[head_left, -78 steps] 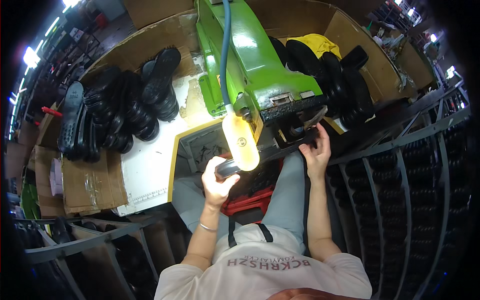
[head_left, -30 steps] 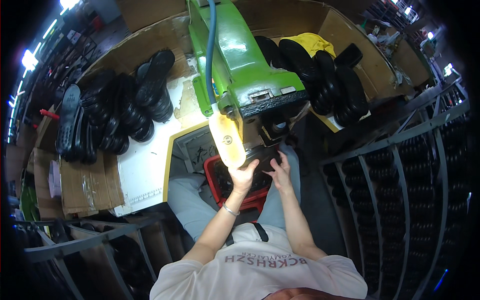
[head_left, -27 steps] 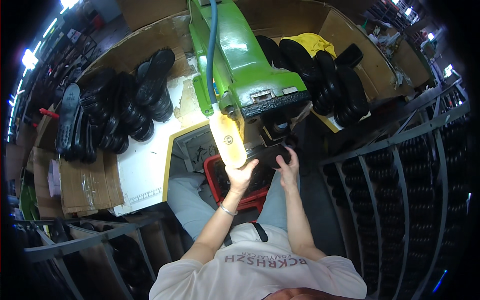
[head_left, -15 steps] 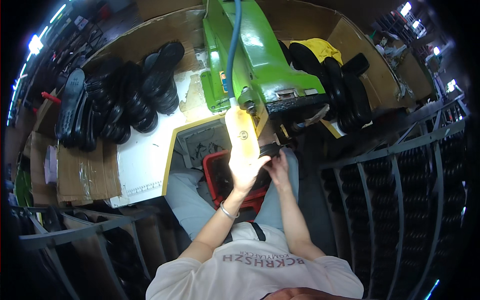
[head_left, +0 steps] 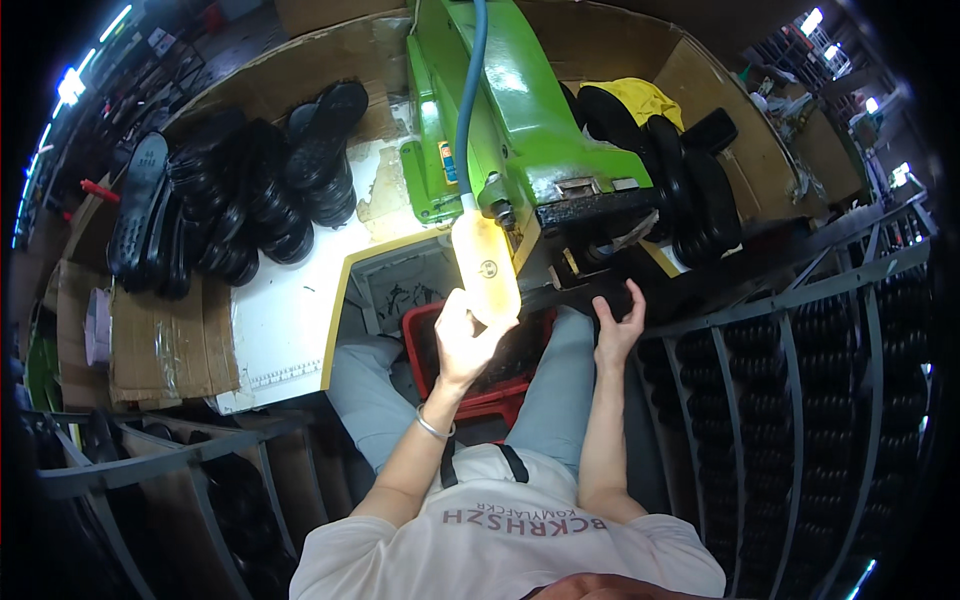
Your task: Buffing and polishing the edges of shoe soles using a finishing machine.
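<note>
My left hand [head_left: 463,348] is raised over the red bin, at the lower end of a glowing yellow-white lamp [head_left: 484,262]. Its fingers are partly hidden there, and I cannot make out whether they grip anything. My right hand [head_left: 619,328] is farther right, beside my knee, thumb and fingers spread apart. Dark surroundings lie between and behind its fingers, with no held thing visible. Just beyond the hands stands a green machine [head_left: 545,130] with a dark lower end.
Stacked black shoe soles [head_left: 325,160] stand on the white table [head_left: 285,330] at left; more soles [head_left: 700,190] lie right of the machine, near a yellow cloth [head_left: 640,100]. Between my knees is a red bin [head_left: 422,350]. Metal racks [head_left: 790,390] of soles flank me.
My right hand has moved right, away from the left, and its fingers have spread. My left hand has shifted slightly left. The black piece seen between the hands earlier no longer shows there.
</note>
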`<state>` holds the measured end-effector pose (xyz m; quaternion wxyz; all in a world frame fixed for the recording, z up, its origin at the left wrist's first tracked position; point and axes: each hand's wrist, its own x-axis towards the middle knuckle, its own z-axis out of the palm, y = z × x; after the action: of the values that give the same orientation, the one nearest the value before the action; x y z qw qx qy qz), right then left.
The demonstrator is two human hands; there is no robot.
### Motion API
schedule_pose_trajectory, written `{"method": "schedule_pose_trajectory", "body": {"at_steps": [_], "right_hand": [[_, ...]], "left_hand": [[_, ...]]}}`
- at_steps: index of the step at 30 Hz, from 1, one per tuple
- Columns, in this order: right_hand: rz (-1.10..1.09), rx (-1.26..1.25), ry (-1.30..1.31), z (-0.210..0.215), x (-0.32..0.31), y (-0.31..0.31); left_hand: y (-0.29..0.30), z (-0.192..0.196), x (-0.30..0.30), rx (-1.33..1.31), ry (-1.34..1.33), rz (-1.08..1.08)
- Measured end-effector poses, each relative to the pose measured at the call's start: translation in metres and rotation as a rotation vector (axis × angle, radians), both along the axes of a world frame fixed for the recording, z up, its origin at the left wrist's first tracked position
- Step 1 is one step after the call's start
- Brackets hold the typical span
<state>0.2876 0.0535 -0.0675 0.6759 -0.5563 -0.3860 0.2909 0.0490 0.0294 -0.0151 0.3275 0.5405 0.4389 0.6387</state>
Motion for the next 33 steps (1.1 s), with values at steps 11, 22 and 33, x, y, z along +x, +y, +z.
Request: {"method": "schedule_pose_trajectory", "body": {"at_steps": [11,22,33], "right_hand": [[0.176,0.192,-0.277,0.068,-0.018,0.001],[0.283,0.247,-0.32,0.051,-0.081,-0.012],[0.238,0.508,-0.708,0.069,-0.095,-0.007]], "left_hand": [[-0.031,-0.011,-0.048,-0.115,-0.26,0.019],[-0.074,-0.046,-0.14,-0.127,-0.435,0.012],[-0.02,0.016,-0.033,0.126,0.731,0.25]]}}
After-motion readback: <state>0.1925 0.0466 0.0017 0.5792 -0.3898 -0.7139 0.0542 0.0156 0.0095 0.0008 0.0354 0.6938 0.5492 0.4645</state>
